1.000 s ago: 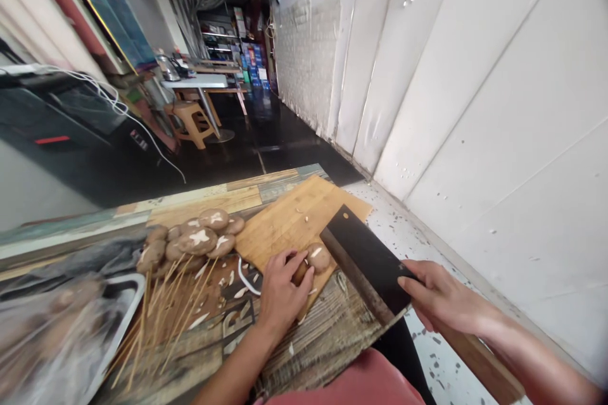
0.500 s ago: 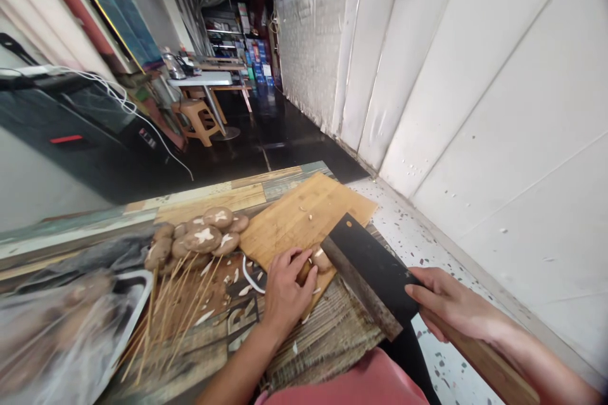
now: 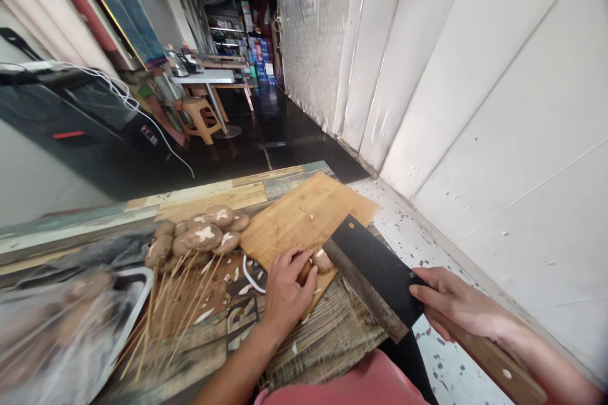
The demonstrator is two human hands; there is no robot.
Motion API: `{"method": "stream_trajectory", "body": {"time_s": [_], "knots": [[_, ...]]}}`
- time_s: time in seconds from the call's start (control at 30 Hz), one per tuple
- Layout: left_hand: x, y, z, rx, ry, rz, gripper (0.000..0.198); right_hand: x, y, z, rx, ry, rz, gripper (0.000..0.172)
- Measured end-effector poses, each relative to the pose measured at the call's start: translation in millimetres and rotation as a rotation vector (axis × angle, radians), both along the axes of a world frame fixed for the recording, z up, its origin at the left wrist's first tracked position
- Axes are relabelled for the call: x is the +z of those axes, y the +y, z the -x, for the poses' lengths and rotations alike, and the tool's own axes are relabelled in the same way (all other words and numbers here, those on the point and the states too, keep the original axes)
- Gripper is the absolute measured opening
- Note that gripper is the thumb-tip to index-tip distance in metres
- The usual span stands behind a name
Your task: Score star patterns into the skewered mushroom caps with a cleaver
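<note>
My left hand [image 3: 286, 288] pinches a brown mushroom [image 3: 320, 261] against the near edge of a wooden cutting board [image 3: 304, 218]. My right hand [image 3: 453, 307] grips the wooden handle of a dark cleaver [image 3: 373, 275]. The blade's edge rests on the mushroom, right of my left fingers. Small white mushroom scraps lie around my left hand.
Several skewered mushrooms [image 3: 202, 235] on bamboo sticks [image 3: 171, 310] lie left of the board. A metal tray [image 3: 123, 323] under blurred plastic sits at the far left. The table [image 3: 199, 193] ends at a speckled floor [image 3: 408, 228] and white wall [image 3: 498, 107] on the right.
The cleaver's edge has come down onto the mushroom, covering more of it. My left hand stays on the mushroom. The view has shifted slightly.
</note>
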State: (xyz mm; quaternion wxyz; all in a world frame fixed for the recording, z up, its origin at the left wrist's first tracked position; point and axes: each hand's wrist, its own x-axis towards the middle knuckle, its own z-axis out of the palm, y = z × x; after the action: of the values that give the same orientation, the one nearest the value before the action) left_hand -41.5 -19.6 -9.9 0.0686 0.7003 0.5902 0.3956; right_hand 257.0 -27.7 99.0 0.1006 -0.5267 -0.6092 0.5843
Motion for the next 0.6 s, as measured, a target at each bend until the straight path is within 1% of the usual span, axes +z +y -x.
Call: {"method": "stream_trajectory", "body": {"time_s": [0.17,0.4,0.5,0.6], "knots": [[0.6,0,0,-0.002,-0.001,0.008,0.03,-4.8,2,3,-0.008,0.036,0.015,0.023],[2.0,-1,1,-0.013,0.0,0.033,0.031,-2.6,26,16,-0.046,0.067,0.082,0.029],[3.0,-2,0,0.009,0.005,0.037,0.031,-8.1,33,11,-0.046,0.117,0.126,0.031],[4.5,-1,-2,0.022,0.01,0.06,0.03,-17.5,31,1,-0.045,0.165,0.154,0.032]]}}
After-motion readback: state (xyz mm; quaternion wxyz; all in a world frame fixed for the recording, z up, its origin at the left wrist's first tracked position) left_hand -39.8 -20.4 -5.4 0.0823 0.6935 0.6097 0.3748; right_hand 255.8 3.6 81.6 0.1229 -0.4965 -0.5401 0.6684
